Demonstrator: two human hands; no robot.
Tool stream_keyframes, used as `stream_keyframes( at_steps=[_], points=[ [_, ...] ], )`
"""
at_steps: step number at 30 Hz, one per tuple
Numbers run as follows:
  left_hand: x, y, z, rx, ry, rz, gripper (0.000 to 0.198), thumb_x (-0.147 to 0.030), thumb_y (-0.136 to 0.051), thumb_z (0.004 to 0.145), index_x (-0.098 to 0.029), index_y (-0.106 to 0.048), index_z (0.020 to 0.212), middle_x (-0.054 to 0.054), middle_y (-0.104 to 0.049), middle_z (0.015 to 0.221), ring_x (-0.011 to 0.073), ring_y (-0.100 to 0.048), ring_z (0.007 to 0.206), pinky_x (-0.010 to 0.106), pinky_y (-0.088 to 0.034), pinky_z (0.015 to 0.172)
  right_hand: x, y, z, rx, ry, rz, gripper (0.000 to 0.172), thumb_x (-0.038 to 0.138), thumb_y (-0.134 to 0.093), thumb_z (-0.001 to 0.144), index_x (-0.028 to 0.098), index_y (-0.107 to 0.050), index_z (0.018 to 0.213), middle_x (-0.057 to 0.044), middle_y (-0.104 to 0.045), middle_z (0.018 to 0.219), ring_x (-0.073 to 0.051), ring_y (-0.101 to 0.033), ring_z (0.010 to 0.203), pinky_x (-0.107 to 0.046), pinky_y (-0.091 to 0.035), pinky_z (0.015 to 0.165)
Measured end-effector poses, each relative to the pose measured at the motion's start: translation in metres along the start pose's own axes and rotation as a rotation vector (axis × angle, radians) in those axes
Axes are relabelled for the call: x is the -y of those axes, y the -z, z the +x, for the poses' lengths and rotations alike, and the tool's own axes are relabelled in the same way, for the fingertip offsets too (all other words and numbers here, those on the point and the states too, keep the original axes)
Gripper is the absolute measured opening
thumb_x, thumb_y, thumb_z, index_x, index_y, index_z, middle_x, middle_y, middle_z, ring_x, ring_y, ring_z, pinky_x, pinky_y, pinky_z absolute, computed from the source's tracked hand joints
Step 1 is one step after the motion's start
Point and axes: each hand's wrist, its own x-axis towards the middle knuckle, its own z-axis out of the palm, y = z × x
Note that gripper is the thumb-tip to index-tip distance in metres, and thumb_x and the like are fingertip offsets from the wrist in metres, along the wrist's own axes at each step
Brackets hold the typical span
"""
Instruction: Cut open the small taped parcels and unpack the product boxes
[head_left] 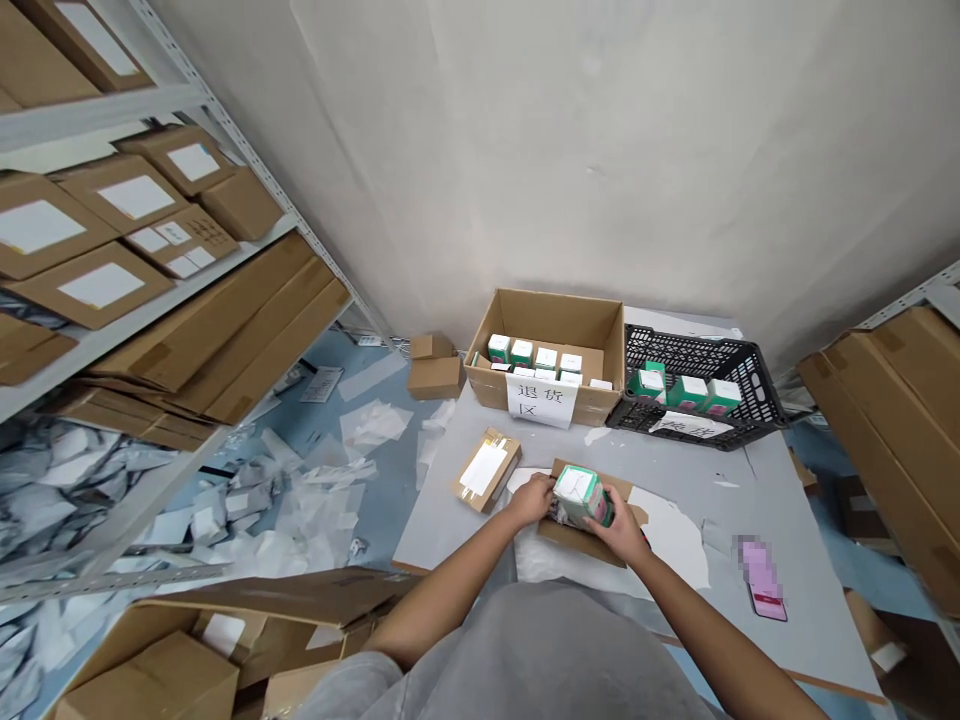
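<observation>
Both hands hold a small green-and-white box (581, 497) from opposite sides, low on the table. My left hand (531, 500) grips its left end, and my right hand (619, 525) grips its right end. Beneath them lies a flattened, opened cardboard mailer (585, 530) with crumpled wrapping showing at the box's lower left. A sealed flat cardboard parcel with a white label (486, 468) lies just left of my left hand. A white paper sheet (675, 540) lies to the right of my right hand on the grey table (720, 470).
Ahead stand an open carton of white-and-green boxes (544, 340) and a black plastic crate (694, 385) holding similar boxes. A phone (765, 590) lies at right. Metal shelves (135, 260) hold cartons at left, and white wrappers (300, 510) litter the floor.
</observation>
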Motion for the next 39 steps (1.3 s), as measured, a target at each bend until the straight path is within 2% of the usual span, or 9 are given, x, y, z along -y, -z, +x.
stream_keyframes(
  at_steps=[3,7,10,14,16,18,23,28,39],
  points=[
    [-0.012,0.008,0.002,0.014,0.21,-0.419,0.057,-0.067,-0.046,0.101,-0.018,-0.075,0.106,0.013,-0.079,0.102,0.0311,-0.073,0.099,0.043,-0.06,0.088,0.011,0.012,0.005,0.006,0.122,0.002,0.056,0.027,-0.073,0.084,0.026,-0.057,0.137,-0.012,-0.073,0.131,-0.034,-0.07,0.121,-0.051,-0.058,0.104],
    [-0.031,0.033,0.009,0.447,0.42,-0.795,0.081,-0.093,-0.052,0.086,-0.017,-0.074,0.106,0.011,-0.079,0.09,0.0258,-0.074,0.078,0.039,-0.063,0.073,0.026,0.03,0.013,0.07,0.44,-0.102,0.058,0.013,-0.066,0.086,0.025,-0.059,0.142,-0.013,-0.071,0.141,-0.033,-0.065,0.135,-0.064,-0.04,0.125],
    [-0.045,0.046,0.014,0.644,0.414,-0.821,0.069,-0.076,-0.084,0.074,-0.018,-0.075,0.11,0.008,-0.081,0.093,0.024,-0.077,0.081,0.037,-0.063,0.078,0.035,0.039,0.015,0.109,0.559,-0.177,0.06,0.009,-0.058,0.091,0.026,-0.057,0.149,-0.012,-0.071,0.143,-0.032,-0.061,0.141,-0.069,-0.029,0.131],
    [-0.055,0.046,0.01,0.681,0.294,-0.87,0.071,-0.047,-0.104,0.06,-0.019,-0.074,0.119,0.008,-0.082,0.104,0.0246,-0.079,0.091,0.038,-0.062,0.088,0.036,0.046,0.013,0.106,0.537,-0.209,0.067,0.01,-0.055,0.095,0.033,-0.051,0.158,-0.007,-0.061,0.157,-0.031,-0.04,0.16,-0.069,-0.026,0.133],
    [-0.055,0.041,0.004,0.652,0.201,-0.897,0.077,-0.042,-0.105,0.057,-0.019,-0.073,0.123,0.01,-0.081,0.112,0.0268,-0.079,0.098,0.04,-0.061,0.093,0.03,0.046,0.012,-0.008,0.405,-0.141,0.075,0.014,-0.057,0.095,0.034,-0.042,0.165,-0.007,-0.047,0.169,-0.031,-0.026,0.166,-0.066,-0.024,0.134],
    [-0.055,0.034,-0.002,0.561,0.097,-0.911,0.081,-0.039,-0.106,0.055,-0.019,-0.072,0.126,0.012,-0.08,0.12,0.0295,-0.077,0.107,0.043,-0.06,0.098,0.021,0.044,0.012,-0.15,0.22,0.03,0.08,0.02,-0.057,0.095,0.033,-0.032,0.17,-0.008,-0.036,0.175,-0.032,-0.026,0.166,-0.063,-0.03,0.132],
    [-0.062,0.011,-0.005,0.164,-0.075,-0.932,0.091,-0.04,-0.107,0.053,-0.02,-0.067,0.131,0.014,-0.074,0.131,0.0316,-0.071,0.12,0.045,-0.056,0.104,0.015,0.029,0.023,-0.111,-0.073,0.591,0.072,0.049,-0.067,0.095,0.033,-0.045,0.162,-0.013,-0.059,0.157,-0.033,-0.064,0.136,-0.055,-0.057,0.11],
    [-0.073,-0.001,-0.001,-0.058,-0.168,-0.844,0.095,-0.043,-0.106,0.054,-0.022,-0.061,0.135,0.012,-0.073,0.128,0.03,-0.07,0.12,0.043,-0.056,0.103,0.037,0.017,0.039,-0.141,-0.086,0.701,0.083,0.048,-0.095,0.072,0.03,-0.061,0.145,-0.012,-0.07,0.142,-0.032,-0.072,0.122,-0.052,-0.058,0.109],
    [-0.079,0.01,-0.009,-0.091,-0.17,-0.91,0.09,-0.047,-0.105,0.056,-0.021,-0.063,0.131,0.015,-0.072,0.132,0.03,-0.071,0.117,0.039,-0.057,0.097,0.056,0.014,0.048,-0.162,-0.099,0.748,0.089,0.047,-0.097,0.067,0.026,-0.062,0.146,-0.014,-0.072,0.14,-0.033,-0.073,0.119,-0.054,-0.059,0.108]
  ],
)
